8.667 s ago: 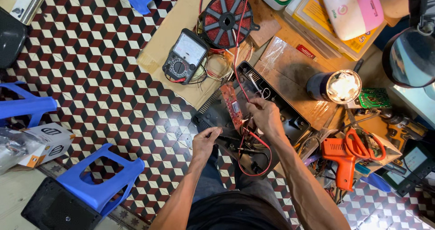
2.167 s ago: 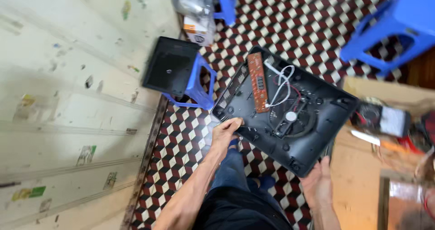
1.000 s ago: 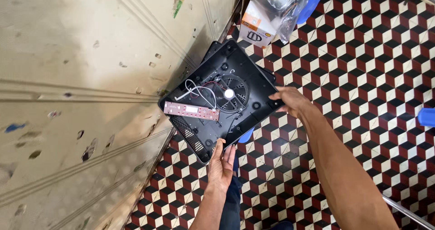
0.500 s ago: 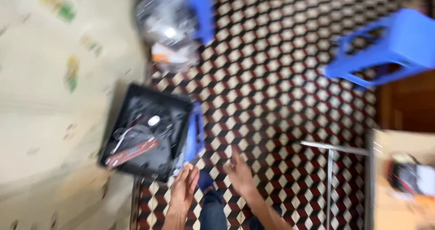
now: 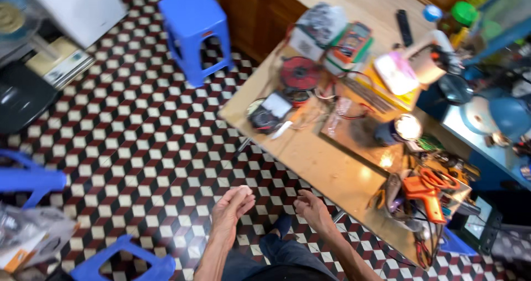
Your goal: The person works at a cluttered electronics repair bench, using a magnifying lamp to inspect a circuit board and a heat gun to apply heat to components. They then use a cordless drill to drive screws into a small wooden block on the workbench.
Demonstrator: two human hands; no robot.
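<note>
My left hand (image 5: 231, 210) hangs over the patterned tile floor with its fingers loosely together and nothing in it. My right hand (image 5: 313, 211) is beside it, fingers curled slightly, also holding nothing, close to the front edge of the low wooden worktable (image 5: 315, 159). On the table lie a black multimeter (image 5: 267, 112), a red wire spool (image 5: 299, 74), a lit round lamp (image 5: 407, 128) and an orange power tool (image 5: 427, 191). My legs in blue trousers show below the hands.
A blue plastic stool (image 5: 193, 31) stands at the far side of the floor; parts of other blue stools (image 5: 29, 178) are at the left and bottom left. A plastic bag (image 5: 25, 237) lies bottom left. A black flat object (image 5: 22, 95) sits at the left edge.
The black appliance base with its circuit board was held in both hands, then set down by the wall. The view has swung back to the worktable, and both hands are now free.
</note>
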